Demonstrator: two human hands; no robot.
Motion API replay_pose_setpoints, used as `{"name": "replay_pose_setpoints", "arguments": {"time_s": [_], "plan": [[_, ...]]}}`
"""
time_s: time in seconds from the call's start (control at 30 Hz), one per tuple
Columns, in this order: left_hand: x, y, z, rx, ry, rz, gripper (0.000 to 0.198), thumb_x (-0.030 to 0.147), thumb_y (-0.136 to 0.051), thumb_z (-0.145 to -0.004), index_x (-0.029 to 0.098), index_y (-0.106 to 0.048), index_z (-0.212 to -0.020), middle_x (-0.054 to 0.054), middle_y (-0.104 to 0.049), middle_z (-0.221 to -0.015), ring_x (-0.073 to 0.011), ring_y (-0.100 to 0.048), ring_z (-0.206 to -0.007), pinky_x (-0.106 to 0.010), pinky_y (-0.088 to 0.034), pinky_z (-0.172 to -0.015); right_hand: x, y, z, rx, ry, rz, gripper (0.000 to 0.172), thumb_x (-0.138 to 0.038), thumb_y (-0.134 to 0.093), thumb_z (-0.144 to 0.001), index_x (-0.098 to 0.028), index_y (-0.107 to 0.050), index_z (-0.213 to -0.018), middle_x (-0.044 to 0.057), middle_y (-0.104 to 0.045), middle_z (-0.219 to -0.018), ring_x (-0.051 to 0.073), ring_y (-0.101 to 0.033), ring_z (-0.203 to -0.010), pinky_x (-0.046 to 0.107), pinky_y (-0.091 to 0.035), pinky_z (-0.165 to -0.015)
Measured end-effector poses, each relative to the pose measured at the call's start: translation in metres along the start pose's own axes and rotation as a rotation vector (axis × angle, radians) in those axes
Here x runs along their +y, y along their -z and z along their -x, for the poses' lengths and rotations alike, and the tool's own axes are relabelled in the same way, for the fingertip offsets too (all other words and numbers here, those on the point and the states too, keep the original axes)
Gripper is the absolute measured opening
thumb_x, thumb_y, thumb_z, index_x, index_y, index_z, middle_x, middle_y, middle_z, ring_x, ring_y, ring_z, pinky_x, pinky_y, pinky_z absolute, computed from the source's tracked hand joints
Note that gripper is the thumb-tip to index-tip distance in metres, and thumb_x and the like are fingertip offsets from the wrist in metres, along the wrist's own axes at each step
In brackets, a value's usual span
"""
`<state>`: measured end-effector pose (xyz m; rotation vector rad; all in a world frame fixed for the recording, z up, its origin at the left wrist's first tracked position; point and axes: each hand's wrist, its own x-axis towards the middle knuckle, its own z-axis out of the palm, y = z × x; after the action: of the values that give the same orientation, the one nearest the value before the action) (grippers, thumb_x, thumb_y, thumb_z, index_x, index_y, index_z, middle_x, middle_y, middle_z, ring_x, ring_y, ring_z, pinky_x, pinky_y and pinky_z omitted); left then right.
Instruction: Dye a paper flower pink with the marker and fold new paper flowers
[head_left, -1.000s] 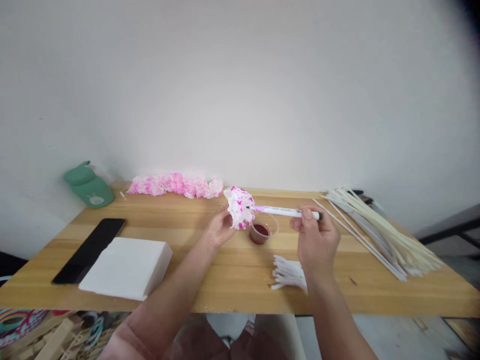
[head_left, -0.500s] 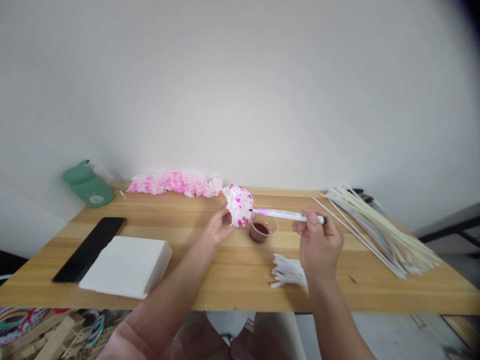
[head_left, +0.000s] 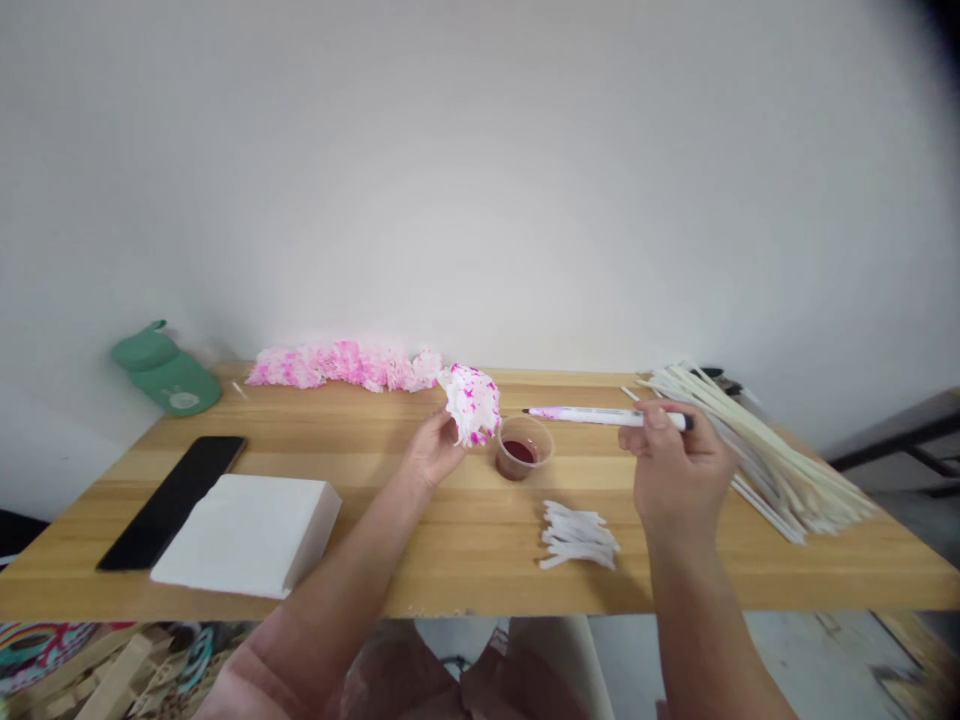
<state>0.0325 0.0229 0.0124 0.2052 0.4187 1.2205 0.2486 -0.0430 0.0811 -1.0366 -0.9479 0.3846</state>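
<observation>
My left hand (head_left: pixel 437 448) is closed on the underside of a white paper flower (head_left: pixel 472 405) speckled with magenta; its fingers are partly hidden behind it. In my right hand (head_left: pixel 679 465) is a white marker pen (head_left: pixel 592 416), held by its dark-capped end. Its dark tip points left, a short gap away from the flower. Below the tip stands a clear plastic cup (head_left: pixel 525 449) with dark red liquid in it. A small bundle of white strips (head_left: pixel 577 535) lies on the table in front of the cup.
Pink and white ruffled flowers (head_left: pixel 345 364) lie along the wall. A green bottle (head_left: pixel 169 370) leans at the back left. A black phone (head_left: pixel 176 500) and a white block (head_left: pixel 244 530) lie at left. Long pale strips (head_left: pixel 765 450) spread over the right side of the wooden table (head_left: pixel 450 570).
My right hand has drawn the marker pen to the right, so its tip has come off the flower. My left hand and the flower have hardly moved.
</observation>
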Motion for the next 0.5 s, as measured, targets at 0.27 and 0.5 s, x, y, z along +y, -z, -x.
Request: {"name": "replay_pose_setpoints", "arguments": {"time_s": [0.27,0.5], "plan": [[0.003,-0.005,0.004,0.009,-0.044,0.026,0.040,0.010,-0.039,-0.090,0.018,-0.059,-0.124,-0.009,-0.071,-0.109,-0.0163,-0.068,-0.088,-0.028,-0.054,-0.075,0.000,0.004,-0.001,-0.397,0.140,0.600,0.021,-0.039,-0.063,-0.080,-0.019,-0.068,-0.079,-0.001,-0.060,-0.060,0.011,-0.052,-0.052,0.023,-0.038,-0.050],[0.004,-0.008,0.006,0.035,-0.026,0.006,0.039,0.010,-0.039,-0.091,0.017,-0.060,-0.123,-0.010,-0.071,-0.107,-0.0159,-0.068,-0.081,-0.027,-0.053,-0.071,0.018,-0.011,0.005,-0.568,0.220,0.711,0.019,-0.036,-0.059,-0.082,-0.020,-0.068,-0.081,0.002,-0.071,-0.069,0.013,-0.060,-0.056,0.024,-0.042,-0.057]]}}
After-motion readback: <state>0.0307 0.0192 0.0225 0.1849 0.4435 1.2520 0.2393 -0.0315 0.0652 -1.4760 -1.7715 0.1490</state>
